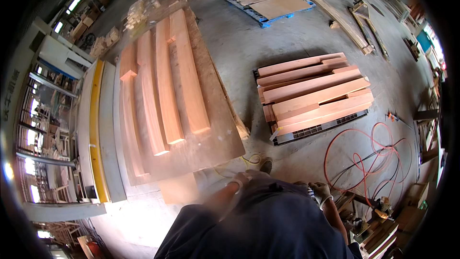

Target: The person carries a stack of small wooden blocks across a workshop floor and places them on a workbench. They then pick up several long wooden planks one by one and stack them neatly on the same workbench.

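Hands, gloved, hang at the waist, left hand (pixel 238 181) blurred and right hand (pixel 320 192) curled, grip unclear on both, while planks (pixel 163 81) lie sorted on the left desk (pixel 218 139), more planks stacked on the right pallet (pixel 316 132).

Gloved hands (pixel 278 186), seemingly empty, near planks (pixel 163 86)

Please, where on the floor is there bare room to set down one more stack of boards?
Bare concrete floor lies between the big plywood sheet carrying long boards and the stacked boards on the dark pallet, reaching up to the blue pallet. It is crowded at lower right, where red hose loops and scrap wood lie.
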### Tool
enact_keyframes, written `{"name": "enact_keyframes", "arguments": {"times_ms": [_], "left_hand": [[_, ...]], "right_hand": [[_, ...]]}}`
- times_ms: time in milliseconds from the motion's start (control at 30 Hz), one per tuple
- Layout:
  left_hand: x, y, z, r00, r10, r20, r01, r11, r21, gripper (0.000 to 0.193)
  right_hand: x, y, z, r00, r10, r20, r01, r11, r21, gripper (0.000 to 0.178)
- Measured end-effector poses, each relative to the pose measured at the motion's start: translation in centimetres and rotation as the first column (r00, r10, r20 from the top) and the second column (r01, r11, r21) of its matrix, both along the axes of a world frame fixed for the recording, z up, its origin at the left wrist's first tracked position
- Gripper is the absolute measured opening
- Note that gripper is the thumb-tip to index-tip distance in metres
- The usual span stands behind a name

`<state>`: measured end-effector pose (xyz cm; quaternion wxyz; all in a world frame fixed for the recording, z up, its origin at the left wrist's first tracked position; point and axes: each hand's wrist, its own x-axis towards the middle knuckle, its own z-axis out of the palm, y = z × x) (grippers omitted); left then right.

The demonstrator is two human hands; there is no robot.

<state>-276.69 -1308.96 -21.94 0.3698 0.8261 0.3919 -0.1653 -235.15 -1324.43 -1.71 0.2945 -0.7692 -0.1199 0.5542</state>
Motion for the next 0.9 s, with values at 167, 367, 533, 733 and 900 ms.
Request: {"name": "enact_keyframes", "arguments": {"times_ms": [167,367,533,733,900], "left_hand": [[0.2,-1.4,-1.1,0.963,0.177,-0.203,-0.214,0.961,-0.175,0.047],[3.3,-5.3,5.3,0.854,0.399,-0.333,-0.478,0.855,-0.201,0.052],[9.3,-7.0,4.5,0.885,0.3,-0.357,-0.351,0.932,-0.088,0.045],[12.1,-6.8,4.5,0.951,0.126,-0.284,-0.173,0.974,-0.148,0.043],[15.0,-5.9,8.4,0.954,0.007,-0.3,-0.067,0.98,-0.188,0.043]], "right_hand": [[1.9,0.4,0.6,0.999,0.039,0.019,-0.038,0.999,-0.024,0.026],[9.0,3.0,-0.6,0.984,0.18,0.002,-0.18,0.984,0.018,0.027],[15.1,0.2,-1.5,0.997,0.041,-0.072,-0.039,0.999,0.034,0.028],[19.8,-8.3,-3.6,0.992,0.061,0.11,-0.051,0.994,-0.096,0.032],[22.1,-7.0,-2.1,0.991,0.053,0.12,-0.04,0.993,-0.112,0.04]]}}
